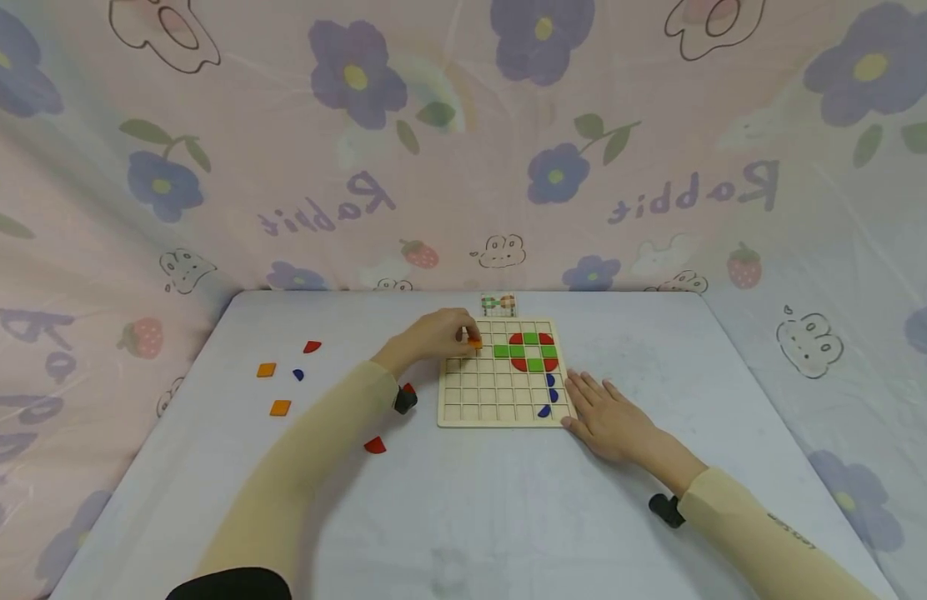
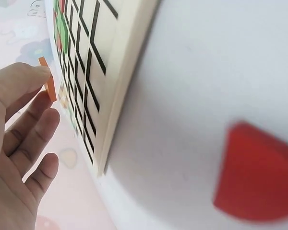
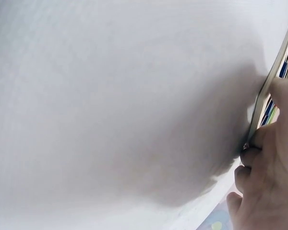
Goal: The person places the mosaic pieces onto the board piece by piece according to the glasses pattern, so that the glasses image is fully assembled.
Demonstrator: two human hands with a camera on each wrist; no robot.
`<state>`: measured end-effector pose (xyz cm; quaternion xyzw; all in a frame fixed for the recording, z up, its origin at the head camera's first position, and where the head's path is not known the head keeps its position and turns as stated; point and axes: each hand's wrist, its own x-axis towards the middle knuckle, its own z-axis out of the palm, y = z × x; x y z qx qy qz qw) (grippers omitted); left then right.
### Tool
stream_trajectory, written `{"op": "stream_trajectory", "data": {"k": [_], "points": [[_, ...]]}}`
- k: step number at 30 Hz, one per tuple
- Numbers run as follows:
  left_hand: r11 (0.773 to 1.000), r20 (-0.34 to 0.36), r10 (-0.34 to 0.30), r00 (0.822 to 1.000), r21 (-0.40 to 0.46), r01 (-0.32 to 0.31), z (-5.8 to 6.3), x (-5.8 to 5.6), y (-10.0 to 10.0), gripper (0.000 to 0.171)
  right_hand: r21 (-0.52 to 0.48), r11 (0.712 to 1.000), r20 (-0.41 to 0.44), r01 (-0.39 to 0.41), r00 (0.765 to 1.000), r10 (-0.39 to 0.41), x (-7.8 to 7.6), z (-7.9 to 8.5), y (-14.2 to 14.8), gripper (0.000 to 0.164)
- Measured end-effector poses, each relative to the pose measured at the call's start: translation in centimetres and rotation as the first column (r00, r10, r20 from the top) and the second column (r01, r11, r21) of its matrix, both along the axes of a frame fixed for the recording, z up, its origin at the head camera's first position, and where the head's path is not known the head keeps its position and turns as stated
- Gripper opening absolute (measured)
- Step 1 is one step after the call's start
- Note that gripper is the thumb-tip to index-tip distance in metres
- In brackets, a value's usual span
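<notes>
My left hand (image 1: 433,335) is over the upper left part of a pale wooden grid board (image 1: 471,398). Between its thumb and forefinger it pinches a thin orange square tile (image 2: 49,82); the other fingers are spread and loosely bent. On the board's upper right lie green square tiles (image 1: 535,365) and red rounded-corner pieces (image 1: 518,365), set in a ring. Several blue half-round pieces (image 1: 543,411) run down the lower right of the grid. With fingers stretched, my right hand (image 1: 609,421) rests along the board's right edge, thumb near the lower right corner.
A small pattern card (image 1: 498,306) lies just behind the board. Left of it are loose orange tiles (image 1: 280,408), a blue half-round piece (image 1: 298,375) and red pieces (image 1: 375,446), one partly hidden by the left wrist camera (image 1: 406,400). A printed curtain (image 1: 463,183) hangs behind the white table.
</notes>
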<state>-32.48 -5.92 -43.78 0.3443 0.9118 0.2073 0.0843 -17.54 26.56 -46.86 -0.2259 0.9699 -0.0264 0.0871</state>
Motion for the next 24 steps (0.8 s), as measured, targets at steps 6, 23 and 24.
{"op": "stream_trajectory", "data": {"k": [6,23,24], "points": [[0.998,0.028,-0.014,1.000,-0.054,0.016,-0.8,-0.6,1.9,0.016,0.003,1.000,0.005,0.000,1.000,0.000,0.0,-0.1,0.0,0.072],[0.995,0.057,0.006,0.998,-0.100,0.000,-1.3,-0.4,2.6,0.018,0.005,1.000,-0.006,-0.004,1.000,0.004,0.1,0.0,0.0,0.071],[0.995,0.052,0.007,0.999,-0.103,-0.002,-1.4,-0.4,2.6,0.018,0.006,1.000,-0.009,-0.005,1.000,0.005,0.1,0.0,0.0,0.071]]}}
